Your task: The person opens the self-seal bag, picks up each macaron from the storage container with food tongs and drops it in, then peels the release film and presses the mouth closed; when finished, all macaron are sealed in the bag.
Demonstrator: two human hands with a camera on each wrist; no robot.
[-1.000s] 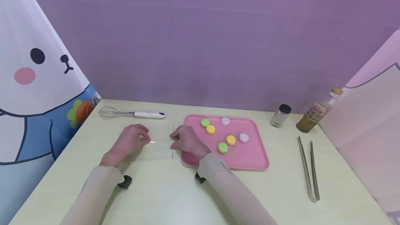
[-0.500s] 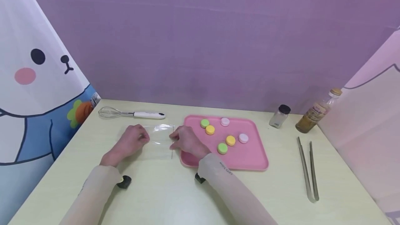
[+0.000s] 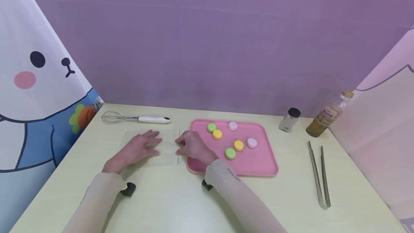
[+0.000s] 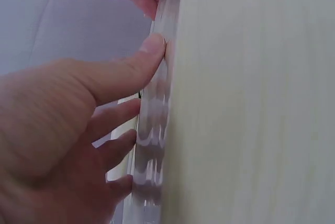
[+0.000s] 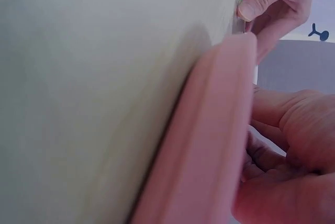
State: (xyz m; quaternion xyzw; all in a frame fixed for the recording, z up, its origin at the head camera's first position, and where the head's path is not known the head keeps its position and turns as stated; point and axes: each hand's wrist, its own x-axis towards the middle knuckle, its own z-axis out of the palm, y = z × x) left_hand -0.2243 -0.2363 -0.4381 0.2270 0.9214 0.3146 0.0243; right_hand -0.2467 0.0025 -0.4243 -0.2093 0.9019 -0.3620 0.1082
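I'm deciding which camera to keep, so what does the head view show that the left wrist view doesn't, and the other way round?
Only the head view shows the macaron-like pieces, black-lidded jar, bottle and tongs.

Only the left wrist view gives a close, nearly edge-on look at the clear plastic and the inner side of the left hand.

Both share the plastic, the left hand, part of the right hand and the pale tabletop.

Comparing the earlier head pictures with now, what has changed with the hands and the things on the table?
The left hand has opened, apparently releasing a pinch on the clear bag; it is now spread, reaching slightly farther toward the right hand. The right hand stays at the bag's end by the pink tray; tray, whisk and tongs show no visible move.
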